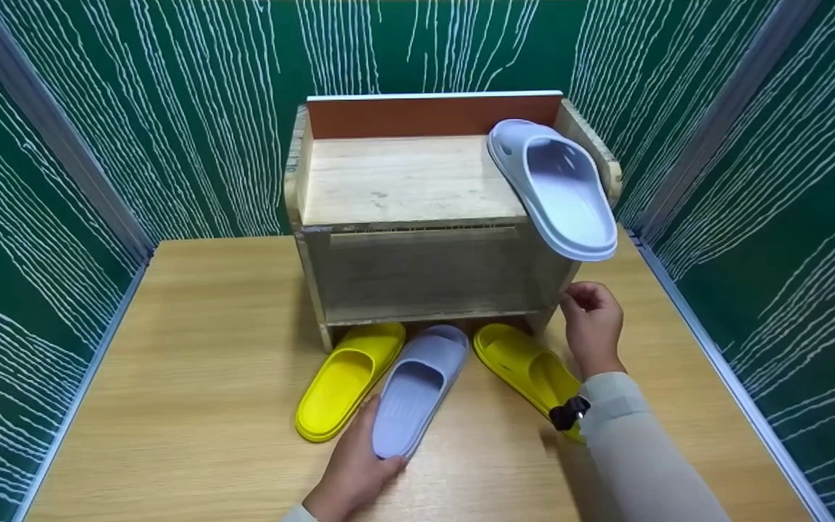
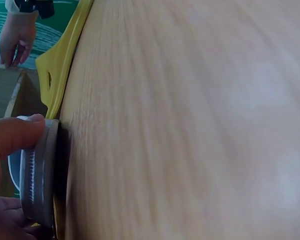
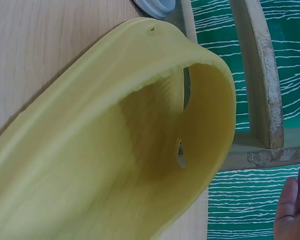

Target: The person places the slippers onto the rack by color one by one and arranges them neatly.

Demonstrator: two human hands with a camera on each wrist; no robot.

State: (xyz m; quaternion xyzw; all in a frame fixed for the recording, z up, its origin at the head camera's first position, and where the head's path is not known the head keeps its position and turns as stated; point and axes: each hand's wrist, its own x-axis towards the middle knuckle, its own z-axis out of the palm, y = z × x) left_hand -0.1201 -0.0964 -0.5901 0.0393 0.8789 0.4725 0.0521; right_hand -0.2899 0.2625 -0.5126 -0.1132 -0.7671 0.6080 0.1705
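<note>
Left grip [image 1: 359, 460]: we grasp the lower lavender slipper [image 1: 406, 409] round its heel.
Lower lavender slipper: within that grip, toe toward the rack [image 1: 403, 177]; we judge pick-up is in hand, and the next move calls for a steady lift clear of the yellow neighbour.
Yellow slippers [image 1: 334, 395] [image 1: 519, 355]: either side of that grip.
Right grip [image 1: 595, 326]: loosely bent, apparently holding nothing.
Upper lavender slipper [image 1: 570, 196]: atop the rack, beyond the right grip.
</note>
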